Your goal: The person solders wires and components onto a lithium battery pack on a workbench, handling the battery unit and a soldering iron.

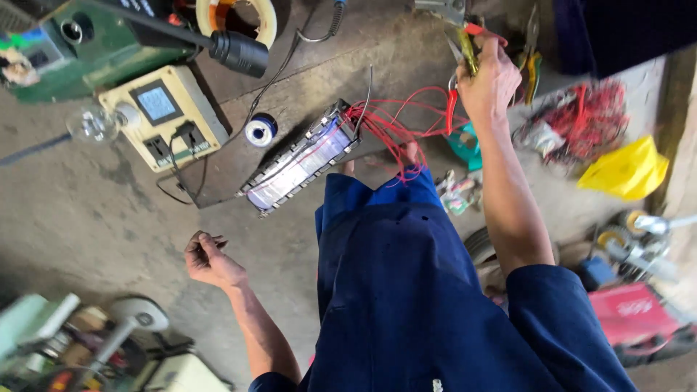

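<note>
**Two hands over a workshop floor, the right one on a pair of pliers**

At the far left stands a green machine [80, 51], and just beside it a cream meter box [163, 116] with a small screen and sockets; a clear bulb [91, 123] lies at its left side. A black cable goes from the box to the floor. Near the left bottom edge some tools are blurred, and I cannot tell what they are.

The left hand [210, 261] hangs low over the bare concrete floor [87, 218]. Its fingers are curled in loosely, half closed, and they hold nothing that I can see.

More to the right, a small blue spool [260, 129] sits on the floor near a long battery pack [301, 160], which lies tilted, with a clear wrap and a black frame. From its far right end a bunch of red wires [399, 123] spreads toward the right.

The right hand [488, 83] is raised far over these wires. Its fingers are closed around the pliers [465, 47], which have yellow and red grips, and the tool points to the far side. The pliers are well apart from the battery pack.

Right of the hand lie a heap of red wire scraps [588, 112], a yellow bag [626, 170] and, nearer, a red machine [635, 316].
</note>
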